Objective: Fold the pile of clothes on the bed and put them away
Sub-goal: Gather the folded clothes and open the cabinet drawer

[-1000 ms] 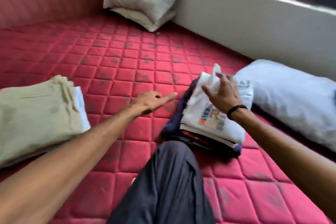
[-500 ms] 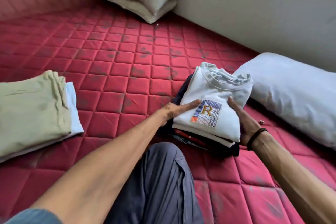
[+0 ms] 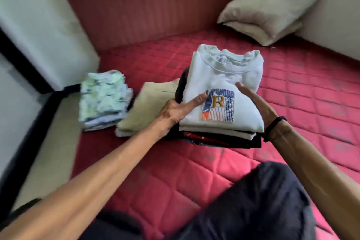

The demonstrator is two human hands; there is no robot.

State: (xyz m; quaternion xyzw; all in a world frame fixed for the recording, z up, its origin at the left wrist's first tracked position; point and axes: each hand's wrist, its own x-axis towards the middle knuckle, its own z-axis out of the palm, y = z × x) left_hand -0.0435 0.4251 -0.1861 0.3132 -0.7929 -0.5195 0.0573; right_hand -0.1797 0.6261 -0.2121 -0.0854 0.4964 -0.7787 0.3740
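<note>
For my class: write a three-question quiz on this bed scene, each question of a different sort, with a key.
1. True or false: both hands hold the stack topped by the white sweatshirt.
2. Which letter is on the sweatshirt's patch?
3. What lies at the far corner of the mattress? A) pillow B) basket C) book

Key: 1 true; 2 R; 3 A

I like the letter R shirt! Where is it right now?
The R shirt tops the dark stack mid-bed in the head view, held between the left hand and right hand, just right of the folded beige clothes.
</note>
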